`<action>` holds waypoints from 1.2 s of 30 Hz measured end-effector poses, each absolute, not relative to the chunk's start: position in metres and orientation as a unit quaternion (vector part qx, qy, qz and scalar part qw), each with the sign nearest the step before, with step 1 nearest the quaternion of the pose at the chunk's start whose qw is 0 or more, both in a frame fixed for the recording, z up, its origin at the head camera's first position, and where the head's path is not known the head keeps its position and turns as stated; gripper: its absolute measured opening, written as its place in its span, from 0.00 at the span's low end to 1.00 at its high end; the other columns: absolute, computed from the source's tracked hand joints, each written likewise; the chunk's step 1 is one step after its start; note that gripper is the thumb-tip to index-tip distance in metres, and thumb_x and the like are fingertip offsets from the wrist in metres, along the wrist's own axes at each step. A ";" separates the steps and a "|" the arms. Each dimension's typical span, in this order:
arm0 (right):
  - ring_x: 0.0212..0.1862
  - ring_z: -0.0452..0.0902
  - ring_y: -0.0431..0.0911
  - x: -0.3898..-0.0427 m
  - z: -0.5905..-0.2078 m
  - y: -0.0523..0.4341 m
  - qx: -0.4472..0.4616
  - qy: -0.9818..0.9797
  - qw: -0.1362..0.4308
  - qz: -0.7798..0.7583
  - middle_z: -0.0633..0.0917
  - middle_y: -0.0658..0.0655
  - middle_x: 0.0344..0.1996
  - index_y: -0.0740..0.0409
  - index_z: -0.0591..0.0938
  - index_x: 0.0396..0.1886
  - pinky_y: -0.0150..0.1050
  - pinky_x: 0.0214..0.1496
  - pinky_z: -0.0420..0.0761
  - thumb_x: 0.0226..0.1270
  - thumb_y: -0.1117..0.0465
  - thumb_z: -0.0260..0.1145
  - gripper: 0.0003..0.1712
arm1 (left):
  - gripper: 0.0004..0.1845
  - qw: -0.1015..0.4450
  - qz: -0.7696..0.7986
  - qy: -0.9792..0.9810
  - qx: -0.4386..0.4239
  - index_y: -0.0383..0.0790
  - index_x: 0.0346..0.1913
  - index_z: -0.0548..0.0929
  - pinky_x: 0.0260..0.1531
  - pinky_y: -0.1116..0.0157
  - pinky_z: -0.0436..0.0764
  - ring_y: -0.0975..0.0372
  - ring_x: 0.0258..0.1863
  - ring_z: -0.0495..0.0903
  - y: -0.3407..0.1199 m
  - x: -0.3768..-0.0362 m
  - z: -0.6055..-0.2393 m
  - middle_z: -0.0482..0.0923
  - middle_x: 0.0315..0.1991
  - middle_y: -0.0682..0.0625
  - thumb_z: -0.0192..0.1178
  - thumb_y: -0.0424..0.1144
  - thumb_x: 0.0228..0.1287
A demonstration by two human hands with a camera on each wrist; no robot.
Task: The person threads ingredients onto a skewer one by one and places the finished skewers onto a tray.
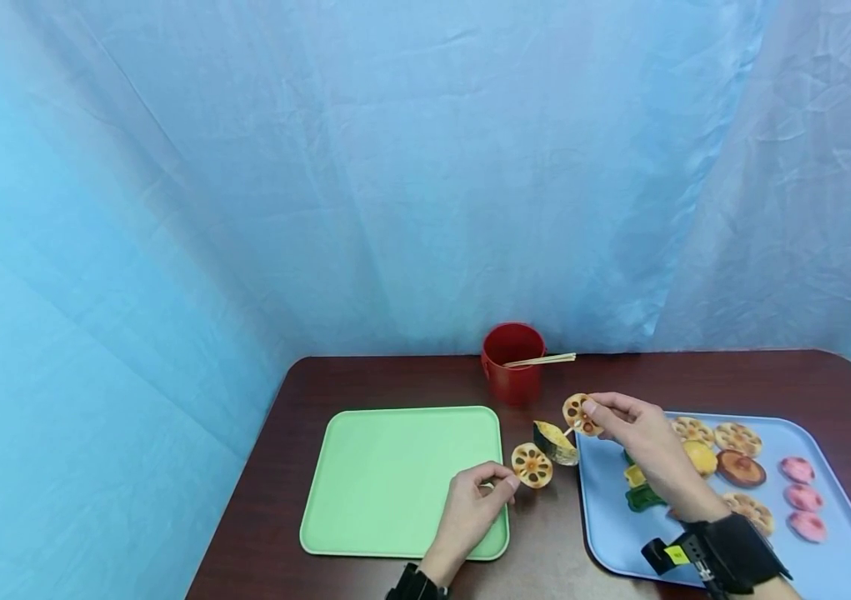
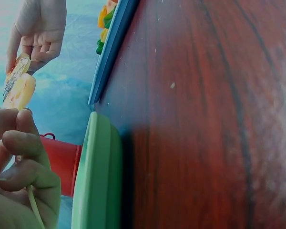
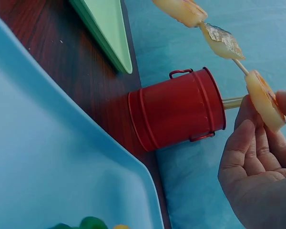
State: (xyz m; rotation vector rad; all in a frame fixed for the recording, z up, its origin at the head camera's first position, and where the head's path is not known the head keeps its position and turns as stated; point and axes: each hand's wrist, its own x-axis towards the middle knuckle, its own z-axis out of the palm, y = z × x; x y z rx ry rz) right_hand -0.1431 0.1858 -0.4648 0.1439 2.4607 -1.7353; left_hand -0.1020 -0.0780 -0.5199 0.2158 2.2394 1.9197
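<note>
A thin wooden skewer runs between my two hands above the dark table. My left hand pinches its lower end. Threaded on it are a lotus root slice and a dark-skinned pumpkin wedge. My right hand pinches a second lotus root slice at the skewer's upper end, with thumb and fingers around the slice. In the left wrist view my curled fingers hold the stick, and the threaded pieces lie beyond them.
A green tray lies under my left hand. A blue tray at the right holds lotus slices, pink pieces, yellow and green pieces. A red bucket with skewers stands at the back of the table.
</note>
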 end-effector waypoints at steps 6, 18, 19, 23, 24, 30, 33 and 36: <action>0.47 0.82 0.45 -0.142 -0.465 0.184 0.057 0.804 0.075 -0.587 0.87 0.53 0.51 0.61 0.78 0.68 0.47 0.53 0.81 0.74 0.36 0.63 0.38 | 0.11 0.085 0.636 0.765 0.057 0.32 0.37 0.90 0.17 0.74 0.62 0.68 0.16 0.70 -0.077 -0.102 -0.519 0.83 0.23 0.52 0.66 0.39 0.68; 0.45 0.81 0.50 -0.140 -0.467 0.184 0.058 0.796 0.064 -0.599 0.87 0.52 0.45 0.63 0.80 0.63 0.43 0.48 0.81 0.75 0.38 0.63 0.35 | 0.10 0.110 0.644 0.752 0.090 0.31 0.40 0.89 0.20 0.75 0.68 0.69 0.18 0.72 -0.078 -0.101 -0.520 0.83 0.24 0.53 0.64 0.37 0.70; 0.45 0.81 0.50 -0.140 -0.467 0.184 0.057 0.797 0.062 -0.598 0.87 0.52 0.45 0.63 0.81 0.63 0.43 0.48 0.81 0.75 0.38 0.64 0.35 | 0.10 0.109 0.643 0.752 0.091 0.31 0.40 0.89 0.21 0.75 0.69 0.69 0.18 0.74 -0.078 -0.101 -0.520 0.83 0.24 0.54 0.65 0.37 0.70; 0.44 0.81 0.48 -0.139 -0.467 0.184 0.057 0.800 0.059 -0.594 0.87 0.52 0.45 0.64 0.81 0.61 0.43 0.49 0.81 0.75 0.39 0.64 0.34 | 0.11 0.101 0.637 0.759 0.089 0.30 0.40 0.89 0.22 0.75 0.68 0.66 0.20 0.77 -0.078 -0.102 -0.519 0.83 0.23 0.56 0.65 0.37 0.70; 0.44 0.81 0.47 -0.139 -0.467 0.184 0.058 0.801 0.059 -0.593 0.87 0.52 0.45 0.64 0.81 0.61 0.43 0.49 0.81 0.74 0.39 0.64 0.34 | 0.11 0.100 0.635 0.761 0.087 0.30 0.40 0.89 0.22 0.75 0.68 0.65 0.21 0.78 -0.078 -0.102 -0.519 0.82 0.23 0.56 0.65 0.38 0.70; 0.45 0.82 0.48 -0.137 -0.469 0.182 0.048 0.801 0.062 -0.593 0.89 0.53 0.41 0.64 0.82 0.56 0.44 0.49 0.81 0.74 0.40 0.65 0.31 | 0.11 0.098 0.636 0.761 0.080 0.30 0.38 0.88 0.18 0.74 0.63 0.66 0.18 0.74 -0.077 -0.101 -0.521 0.81 0.22 0.57 0.64 0.37 0.70; 0.45 0.83 0.50 -0.135 -0.471 0.180 0.036 0.799 0.066 -0.596 0.89 0.54 0.38 0.63 0.83 0.50 0.45 0.49 0.82 0.75 0.42 0.66 0.27 | 0.11 0.100 0.640 0.757 0.079 0.29 0.37 0.87 0.19 0.74 0.63 0.67 0.18 0.74 -0.077 -0.101 -0.521 0.81 0.22 0.57 0.64 0.37 0.70; 0.46 0.83 0.50 -0.135 -0.471 0.178 0.033 0.797 0.072 -0.599 0.88 0.54 0.38 0.63 0.82 0.47 0.45 0.50 0.82 0.75 0.42 0.66 0.25 | 0.12 0.102 0.644 0.755 0.077 0.28 0.38 0.87 0.20 0.75 0.64 0.66 0.19 0.74 -0.076 -0.100 -0.521 0.81 0.22 0.57 0.64 0.37 0.70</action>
